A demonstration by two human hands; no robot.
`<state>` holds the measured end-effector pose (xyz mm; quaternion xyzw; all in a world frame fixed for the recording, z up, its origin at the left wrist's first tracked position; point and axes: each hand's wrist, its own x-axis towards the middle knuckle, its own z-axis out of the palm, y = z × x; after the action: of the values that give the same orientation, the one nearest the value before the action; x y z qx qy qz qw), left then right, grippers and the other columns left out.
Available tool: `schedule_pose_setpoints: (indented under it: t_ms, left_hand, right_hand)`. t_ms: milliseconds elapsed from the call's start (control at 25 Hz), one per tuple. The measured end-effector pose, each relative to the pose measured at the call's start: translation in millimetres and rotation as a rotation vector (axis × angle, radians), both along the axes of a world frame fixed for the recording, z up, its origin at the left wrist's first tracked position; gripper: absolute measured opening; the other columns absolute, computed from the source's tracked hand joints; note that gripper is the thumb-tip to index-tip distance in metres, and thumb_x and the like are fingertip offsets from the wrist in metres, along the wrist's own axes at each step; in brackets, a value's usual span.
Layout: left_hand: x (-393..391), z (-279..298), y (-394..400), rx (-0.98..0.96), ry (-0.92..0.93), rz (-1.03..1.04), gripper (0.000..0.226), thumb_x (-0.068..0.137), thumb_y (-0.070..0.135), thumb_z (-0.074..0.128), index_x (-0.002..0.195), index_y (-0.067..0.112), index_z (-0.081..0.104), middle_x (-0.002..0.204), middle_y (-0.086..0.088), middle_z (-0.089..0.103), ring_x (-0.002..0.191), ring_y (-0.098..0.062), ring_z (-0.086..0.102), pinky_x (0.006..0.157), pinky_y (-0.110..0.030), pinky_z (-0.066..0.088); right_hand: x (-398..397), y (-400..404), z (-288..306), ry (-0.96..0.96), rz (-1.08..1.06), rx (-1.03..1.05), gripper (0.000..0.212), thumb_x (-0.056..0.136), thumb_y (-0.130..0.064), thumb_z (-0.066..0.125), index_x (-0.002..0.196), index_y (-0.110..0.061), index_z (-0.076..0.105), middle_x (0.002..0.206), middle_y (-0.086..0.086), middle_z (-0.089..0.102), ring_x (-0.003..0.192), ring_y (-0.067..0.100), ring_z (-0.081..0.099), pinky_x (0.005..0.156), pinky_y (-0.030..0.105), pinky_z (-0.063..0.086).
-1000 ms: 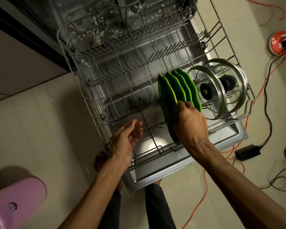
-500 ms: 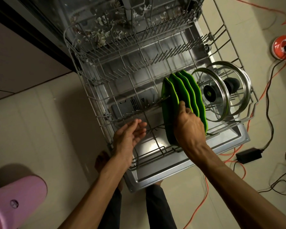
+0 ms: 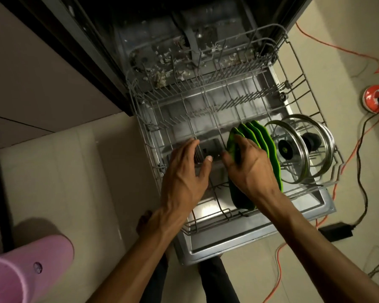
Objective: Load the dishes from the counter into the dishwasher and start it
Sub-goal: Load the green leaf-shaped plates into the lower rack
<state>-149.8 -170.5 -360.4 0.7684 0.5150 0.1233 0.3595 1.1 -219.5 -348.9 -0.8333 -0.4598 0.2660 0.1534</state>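
The dishwasher's lower rack [image 3: 179, 101] is pulled out over the open door [image 3: 228, 248]. Several green plates [image 3: 263, 141] stand on edge in its right half. Two glass lids [image 3: 298, 149] with black knobs stand to the right of them. My right hand [image 3: 253, 171] grips the top edge of the leftmost green plate, thumb on its left face and fingers over the rim. My left hand [image 3: 185, 173] reaches palm down into the rack just left of the plates, its straight fingers touching the wire tines.
A pink round stool [image 3: 20, 272] stands at the lower left. An orange cable [image 3: 278, 270], a black cable and a black power adapter [image 3: 336, 231] lie on the floor at the right, near a red cable reel [image 3: 376, 101]. My feet stand at the door's front edge.
My left hand turned palm down and moved forward into the rack onto the tines. My right hand shifted onto the leftmost plate's upper edge.
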Motion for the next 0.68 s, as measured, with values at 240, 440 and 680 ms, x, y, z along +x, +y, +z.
schedule_pose_setpoints:
  t_ms: [240, 440, 680]
  left_hand:
    - [-19, 47, 49, 0.075, 0.024, 0.031, 0.063, 0.1, 0.043, 0.031, 0.152, 0.008, 0.026, 0.16, -0.008, 0.023, 0.149, -0.019, 0.014, 0.121, -0.029, 0.014]
    - [-41, 107, 81, 0.085, -0.002, 0.107, 0.064, 0.102, 0.047, 0.027, 0.155, 0.012, 0.019, 0.163, -0.004, 0.014, 0.15, -0.015, 0.004, 0.123, -0.037, 0.014]
    - [-68, 177, 98, 0.163, -0.103, 0.215, 0.059, 0.103, 0.04, 0.025, 0.154, 0.012, 0.021, 0.162, -0.003, 0.018, 0.15, -0.015, 0.008, 0.122, -0.03, 0.012]
  right_hand:
    - [-19, 59, 43, -0.087, 0.217, 0.056, 0.057, 0.104, -0.045, 0.03, 0.146, -0.007, 0.04, 0.149, 0.012, 0.045, 0.139, 0.025, 0.04, 0.118, 0.052, 0.023]
    - [-42, 92, 93, -0.119, 0.295, 0.128, 0.066, 0.102, -0.053, 0.027, 0.152, -0.009, 0.028, 0.156, 0.01, 0.033, 0.145, 0.023, 0.028, 0.12, 0.052, 0.016]
    - [-75, 126, 168, -0.117, 0.358, 0.328, 0.066, 0.101, -0.055, 0.032, 0.149, -0.009, 0.033, 0.153, 0.01, 0.039, 0.142, 0.023, 0.034, 0.118, 0.054, 0.019]
